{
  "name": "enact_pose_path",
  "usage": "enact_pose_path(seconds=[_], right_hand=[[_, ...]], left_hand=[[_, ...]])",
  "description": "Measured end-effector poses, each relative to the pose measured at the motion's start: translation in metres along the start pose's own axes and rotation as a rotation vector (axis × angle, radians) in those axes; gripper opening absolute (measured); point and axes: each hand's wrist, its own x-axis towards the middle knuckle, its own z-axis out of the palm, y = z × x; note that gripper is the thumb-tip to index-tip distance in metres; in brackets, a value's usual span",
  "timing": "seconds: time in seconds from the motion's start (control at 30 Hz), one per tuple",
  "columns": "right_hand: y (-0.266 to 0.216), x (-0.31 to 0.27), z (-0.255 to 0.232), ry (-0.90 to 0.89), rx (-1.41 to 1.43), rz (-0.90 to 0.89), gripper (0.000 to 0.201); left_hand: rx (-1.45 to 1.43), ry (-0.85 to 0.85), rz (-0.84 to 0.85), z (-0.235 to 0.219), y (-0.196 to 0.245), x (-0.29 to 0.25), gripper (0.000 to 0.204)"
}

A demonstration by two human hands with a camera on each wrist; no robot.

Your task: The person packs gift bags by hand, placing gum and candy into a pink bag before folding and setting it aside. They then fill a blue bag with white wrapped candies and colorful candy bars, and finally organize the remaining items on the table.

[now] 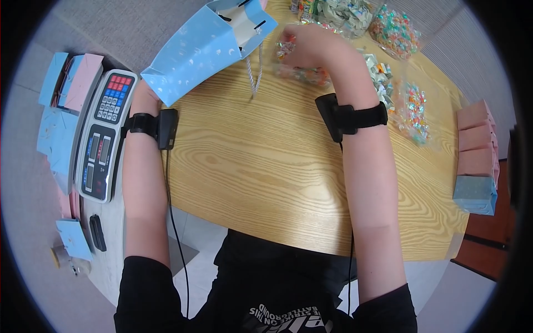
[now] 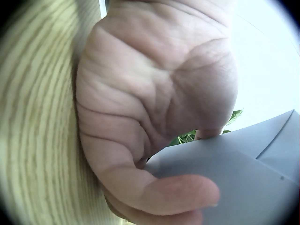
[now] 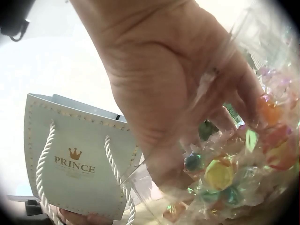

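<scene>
Left hand (image 2: 150,89) curls its fingers round the base of blue gift bag (image 1: 194,58), upper left, likely steadying it; right hand (image 1: 312,47) reaches among wrapped candies (image 3: 219,175), upper centre, fingertips buried, grasp cannot be told

Bright, even light leaves a pale glare spot on the bench (image 1: 261,161). Dark rounded edges bend the head view; the right wrist view looks washed out and hazy.

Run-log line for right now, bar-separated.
left grip: holds blue bag near base | right grip: reaching among wrapped candies | fingertips: partly hidden
</scene>
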Motion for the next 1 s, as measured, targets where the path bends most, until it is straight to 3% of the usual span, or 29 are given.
enact_pose_path(seconds=[0.23,0.4,0.43,0.5,0.57,0.8,0.87,0.93,1.0], right_hand=[[0.005,-0.01,-0.015,-0.108,0.028,0.074,0.056],[0.011,-0.002,-0.005,-0.054,-0.005,0.062,0.051],[0.01,-0.003,-0.004,-0.014,0.009,0.059,0.049],[0.012,-0.003,0.0,0.025,0.024,0.058,0.048],[0.014,-0.001,0.004,0.16,-0.017,0.014,0.046],[0.034,0.011,-0.003,0.119,0.159,0.004,0.038],[0.037,0.014,-0.004,0.162,0.175,0.063,0.037],[0.044,0.015,-0.004,0.218,0.135,0.009,0.036],[0.049,0.015,-0.003,0.274,0.094,-0.044,0.036]], left_hand=[[0.217,0.047,-0.08,0.003,0.008,0.004,0.042],[-0.628,-0.179,-0.048,-0.033,-0.044,0.019,0.04],[-0.628,-0.18,-0.049,-0.035,-0.044,0.022,0.04],[-0.598,-0.419,0.015,-0.039,-0.044,0.027,0.038],[-0.548,-0.41,0.013,-0.043,-0.046,0.029,0.037],[-0.409,-0.277,0.023,-0.039,-0.044,0.026,0.033],[-0.423,-0.266,0.002,-0.037,-0.045,0.025,0.033],[-0.436,-0.256,-0.018,-0.036,-0.043,0.024,0.033],[-0.239,-0.27,0.02,-0.036,-0.038,0.023,0.034]])
